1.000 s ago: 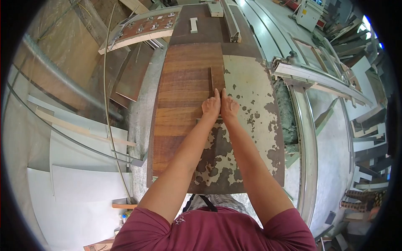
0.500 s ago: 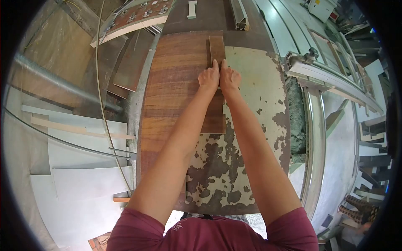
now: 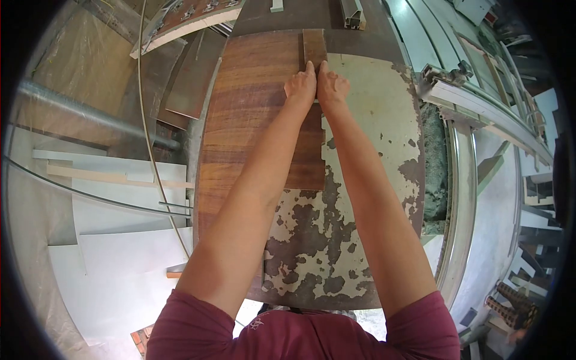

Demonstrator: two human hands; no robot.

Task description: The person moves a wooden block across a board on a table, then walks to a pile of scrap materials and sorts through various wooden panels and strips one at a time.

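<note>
Both my arms reach straight forward over a table. My left hand [image 3: 301, 85] and my right hand [image 3: 333, 85] sit side by side, closed on a narrow brown wooden block [image 3: 314, 47]. Both index fingers point forward along it; the other fingers are partly hidden. Under the block lies a brown wood-grain panel [image 3: 249, 96], and the block runs along its right edge. The panel rests on a worn tabletop [image 3: 375, 120] with peeling pale patches over a dark surface. The far end of the block is about level with the panel's far edge.
A metal profile [image 3: 354, 15] and a small pale piece [image 3: 276, 6] lie at the table's far end. A metal sliding rail [image 3: 459, 180] with a crossbar [image 3: 474, 99] runs along the right. White boards [image 3: 132, 258] and a thin rod [image 3: 144, 108] are at left.
My two hands have moved forward with the wooden block, sliding it along the panel toward its far edge. The whole view has also shifted slightly.
</note>
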